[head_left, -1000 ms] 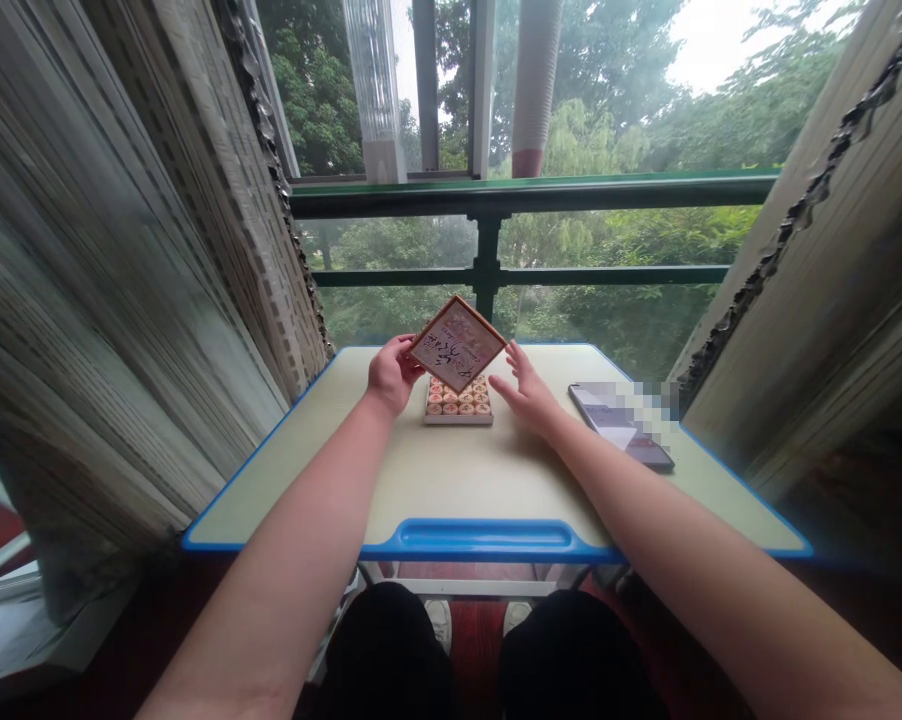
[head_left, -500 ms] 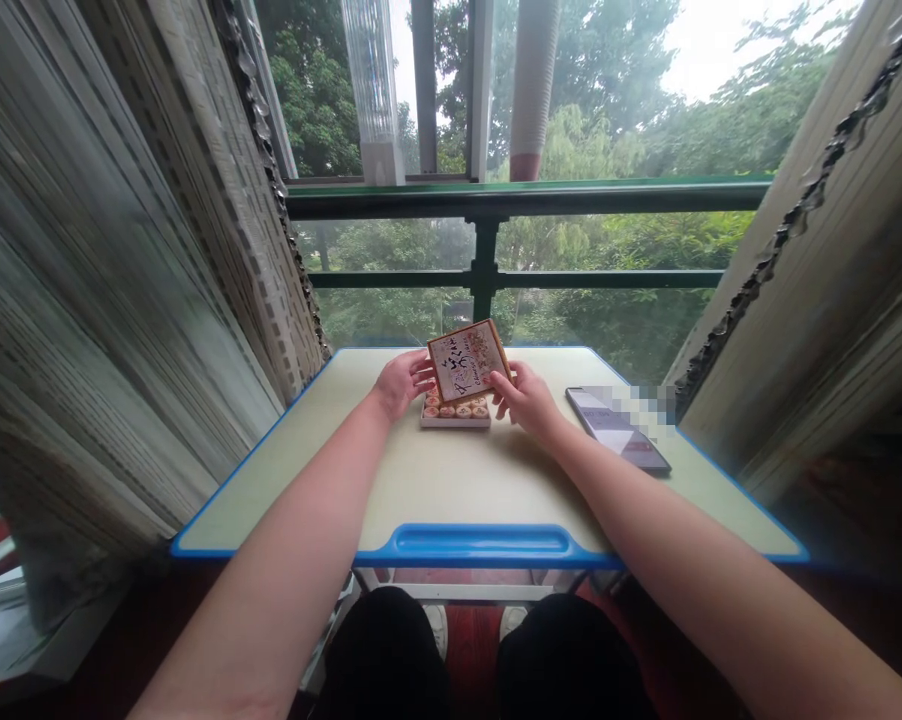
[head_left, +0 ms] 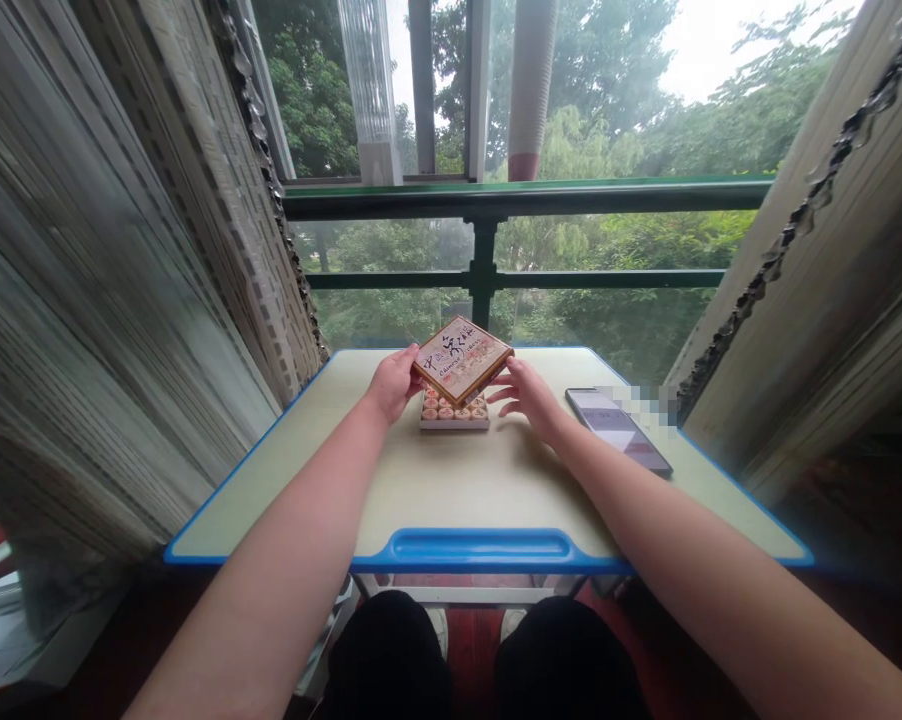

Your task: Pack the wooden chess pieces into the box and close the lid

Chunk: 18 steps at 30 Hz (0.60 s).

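A Chinese chess box lid (head_left: 462, 362), printed with dark characters, is held tilted above an open box of round chess pieces (head_left: 452, 411). My left hand (head_left: 394, 382) is closed on the lid's left corner, thumb on top. Beside the right corner is my right hand (head_left: 527, 398), its fingers spread below and its thumb at the corner, apparently touching it. The lid hides the back rows of pieces. The front rows show their round faces, packed in a white tray.
A smartphone (head_left: 619, 430) lies on the right of the cream table (head_left: 451, 485), partly pixelated. The table has a blue rim with a moulded pen groove (head_left: 482, 545) at the front. Curtains (head_left: 121, 220) hang on both sides, and a green railing (head_left: 526, 200) runs behind.
The lid has turned and now sits cornerwise. My left hand has closed on its left corner, while my right hand has loosened its hold and spread its fingers.
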Each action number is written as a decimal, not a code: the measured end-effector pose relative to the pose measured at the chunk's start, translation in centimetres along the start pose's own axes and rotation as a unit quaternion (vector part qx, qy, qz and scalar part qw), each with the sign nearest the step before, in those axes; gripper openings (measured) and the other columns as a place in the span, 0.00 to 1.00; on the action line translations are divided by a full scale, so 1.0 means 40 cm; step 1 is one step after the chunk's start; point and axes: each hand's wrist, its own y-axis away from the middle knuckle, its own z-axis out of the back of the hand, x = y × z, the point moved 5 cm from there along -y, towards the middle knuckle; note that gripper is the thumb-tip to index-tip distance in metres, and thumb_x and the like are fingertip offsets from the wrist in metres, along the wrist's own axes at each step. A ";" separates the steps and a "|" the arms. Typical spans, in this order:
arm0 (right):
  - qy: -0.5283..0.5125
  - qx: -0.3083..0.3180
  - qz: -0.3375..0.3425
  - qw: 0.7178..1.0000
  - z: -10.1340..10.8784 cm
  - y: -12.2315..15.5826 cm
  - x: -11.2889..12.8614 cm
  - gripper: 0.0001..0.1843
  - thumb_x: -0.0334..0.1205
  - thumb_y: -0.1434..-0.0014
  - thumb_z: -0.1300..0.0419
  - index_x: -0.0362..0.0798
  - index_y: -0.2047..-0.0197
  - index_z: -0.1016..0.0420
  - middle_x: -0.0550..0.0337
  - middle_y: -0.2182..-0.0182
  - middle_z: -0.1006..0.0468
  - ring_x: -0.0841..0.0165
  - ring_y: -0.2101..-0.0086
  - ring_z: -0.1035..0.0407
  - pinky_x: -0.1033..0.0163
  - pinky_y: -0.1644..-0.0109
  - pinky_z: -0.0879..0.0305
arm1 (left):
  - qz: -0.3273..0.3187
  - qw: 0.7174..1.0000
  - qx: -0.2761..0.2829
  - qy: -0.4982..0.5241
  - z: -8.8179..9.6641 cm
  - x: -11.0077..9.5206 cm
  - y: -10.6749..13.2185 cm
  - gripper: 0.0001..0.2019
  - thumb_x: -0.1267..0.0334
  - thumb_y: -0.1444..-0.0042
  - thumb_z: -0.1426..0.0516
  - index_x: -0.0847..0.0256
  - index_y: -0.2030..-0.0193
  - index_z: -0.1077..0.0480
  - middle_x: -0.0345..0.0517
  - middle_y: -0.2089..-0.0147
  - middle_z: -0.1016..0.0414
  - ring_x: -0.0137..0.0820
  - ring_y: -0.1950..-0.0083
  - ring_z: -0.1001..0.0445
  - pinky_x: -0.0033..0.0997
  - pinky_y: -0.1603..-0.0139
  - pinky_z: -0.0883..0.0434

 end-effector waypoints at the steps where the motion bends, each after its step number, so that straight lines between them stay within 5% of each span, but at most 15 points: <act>1: -0.016 0.012 0.000 1.000 -0.002 0.000 0.002 0.20 0.53 0.41 0.53 0.48 0.54 0.38 0.54 0.65 0.25 0.69 0.73 0.28 0.69 0.80 0.36 | 0.002 1.000 0.002 -0.007 -0.001 0.003 0.000 0.10 0.59 0.47 0.44 0.64 0.73 0.35 0.35 0.80 0.35 0.19 0.82 0.41 0.20 0.78 0.37; 8: 0.013 0.026 -0.005 1.000 -0.014 0.009 0.001 0.15 0.42 0.43 0.47 0.47 0.52 0.35 0.55 0.65 0.26 0.71 0.74 0.28 0.70 0.79 0.35 | 0.010 1.000 0.011 -0.019 -0.005 0.004 0.003 0.11 0.57 0.46 0.44 0.65 0.66 0.30 0.41 0.74 0.28 0.22 0.76 0.32 0.22 0.75 0.33; 12: 0.086 -0.010 -0.007 0.996 -0.005 0.003 -0.012 0.16 0.45 0.41 0.48 0.45 0.53 0.35 0.55 0.67 0.26 0.77 0.83 0.35 0.73 0.87 0.46 | 0.010 0.997 0.026 -0.068 -0.009 0.016 -0.001 0.09 0.61 0.50 0.40 0.67 0.68 0.29 0.45 0.72 0.26 0.26 0.73 0.29 0.29 0.68 0.29; 18: 0.245 0.033 -0.012 0.969 -0.008 0.006 -0.026 0.27 0.51 0.43 0.45 0.45 0.44 0.37 0.65 0.81 0.27 0.78 0.87 0.44 0.71 0.85 0.48 | -0.022 0.983 -0.073 -0.166 0.042 0.043 -0.035 0.14 0.63 0.56 0.37 0.66 0.62 0.29 0.47 0.69 0.24 0.33 0.67 0.26 0.33 0.63 0.30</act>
